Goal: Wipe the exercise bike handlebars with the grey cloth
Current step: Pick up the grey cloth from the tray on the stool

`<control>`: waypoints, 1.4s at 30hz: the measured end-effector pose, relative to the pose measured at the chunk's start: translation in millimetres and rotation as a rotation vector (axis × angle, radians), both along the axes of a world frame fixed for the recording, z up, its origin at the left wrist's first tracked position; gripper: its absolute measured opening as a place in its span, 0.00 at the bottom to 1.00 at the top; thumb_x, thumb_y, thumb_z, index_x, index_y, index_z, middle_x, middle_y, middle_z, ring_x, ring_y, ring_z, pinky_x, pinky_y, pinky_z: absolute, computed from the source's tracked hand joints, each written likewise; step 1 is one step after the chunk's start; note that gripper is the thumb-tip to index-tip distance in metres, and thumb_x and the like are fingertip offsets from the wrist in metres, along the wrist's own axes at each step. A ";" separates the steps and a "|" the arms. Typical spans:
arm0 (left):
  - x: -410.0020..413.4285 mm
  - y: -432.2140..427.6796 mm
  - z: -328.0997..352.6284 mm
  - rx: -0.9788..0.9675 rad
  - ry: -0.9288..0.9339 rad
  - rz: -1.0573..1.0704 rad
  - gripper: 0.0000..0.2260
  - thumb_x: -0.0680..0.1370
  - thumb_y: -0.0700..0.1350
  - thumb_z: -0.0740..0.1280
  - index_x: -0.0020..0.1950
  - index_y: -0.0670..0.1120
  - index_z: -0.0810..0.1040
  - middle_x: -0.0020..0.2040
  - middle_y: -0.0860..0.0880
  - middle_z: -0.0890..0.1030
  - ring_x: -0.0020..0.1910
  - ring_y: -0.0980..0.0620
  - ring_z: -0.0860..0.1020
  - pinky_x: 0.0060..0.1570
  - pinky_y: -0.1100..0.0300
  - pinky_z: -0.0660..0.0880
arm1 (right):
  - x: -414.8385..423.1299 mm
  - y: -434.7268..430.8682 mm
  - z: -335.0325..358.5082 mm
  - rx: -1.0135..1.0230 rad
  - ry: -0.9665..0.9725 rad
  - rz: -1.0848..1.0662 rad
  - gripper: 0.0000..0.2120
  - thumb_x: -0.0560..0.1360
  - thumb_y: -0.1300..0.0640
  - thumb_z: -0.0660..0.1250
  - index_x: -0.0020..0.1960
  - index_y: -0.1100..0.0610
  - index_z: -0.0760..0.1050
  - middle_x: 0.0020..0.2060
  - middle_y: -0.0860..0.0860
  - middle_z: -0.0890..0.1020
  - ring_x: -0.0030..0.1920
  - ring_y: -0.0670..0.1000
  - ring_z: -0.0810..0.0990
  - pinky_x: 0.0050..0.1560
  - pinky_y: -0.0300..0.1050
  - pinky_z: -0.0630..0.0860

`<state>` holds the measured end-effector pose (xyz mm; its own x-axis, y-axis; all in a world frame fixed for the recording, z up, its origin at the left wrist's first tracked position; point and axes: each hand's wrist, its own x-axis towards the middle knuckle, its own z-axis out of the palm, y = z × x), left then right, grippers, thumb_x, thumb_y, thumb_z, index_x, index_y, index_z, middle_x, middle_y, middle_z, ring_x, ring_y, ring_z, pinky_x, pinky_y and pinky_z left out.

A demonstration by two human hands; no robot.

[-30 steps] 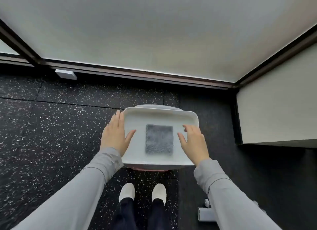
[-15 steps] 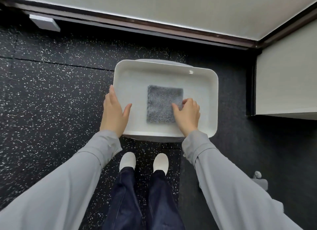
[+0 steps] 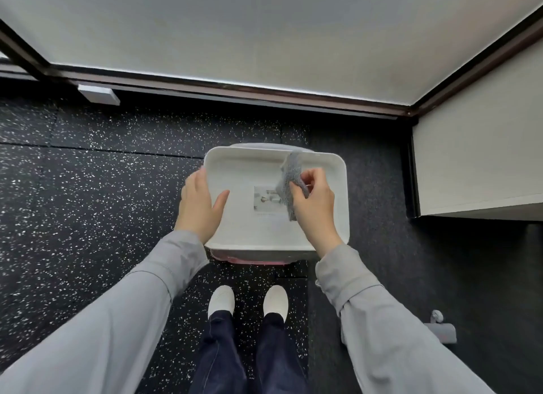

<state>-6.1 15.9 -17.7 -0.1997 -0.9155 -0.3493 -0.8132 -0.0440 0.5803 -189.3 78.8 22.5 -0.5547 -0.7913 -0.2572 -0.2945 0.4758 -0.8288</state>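
A white tray (image 3: 246,164) sits on a low stool in front of my feet. My right hand (image 3: 313,205) pinches the grey cloth (image 3: 289,176) and holds it up on edge above the tray's right half. Where the cloth lay, a small printed label (image 3: 266,199) shows on the tray floor. My left hand (image 3: 199,205) rests on the tray's left rim, thumb inside the tray and fingers spread along the outer edge. No exercise bike handlebars appear in this view.
The floor is black speckled rubber (image 3: 88,202). A pale wall with a dark baseboard (image 3: 235,92) runs behind the tray. A white cabinet (image 3: 476,164) stands at the right. A small grey fitting (image 3: 440,329) lies on the floor at lower right.
My right hand closed on the grey cloth and lifted it off the tray floor, uncovering the label. My left hand stayed on the tray's left rim.
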 end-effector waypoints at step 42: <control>-142.4 230.1 419.5 0.897 0.764 -0.866 0.16 0.77 0.51 0.58 0.56 0.44 0.80 0.46 0.42 0.80 0.43 0.50 0.79 0.55 0.46 0.78 | 11.4 294.3 351.9 -0.344 0.425 -0.679 0.24 0.71 0.58 0.74 0.65 0.60 0.74 0.56 0.48 0.74 0.58 0.42 0.74 0.57 0.22 0.66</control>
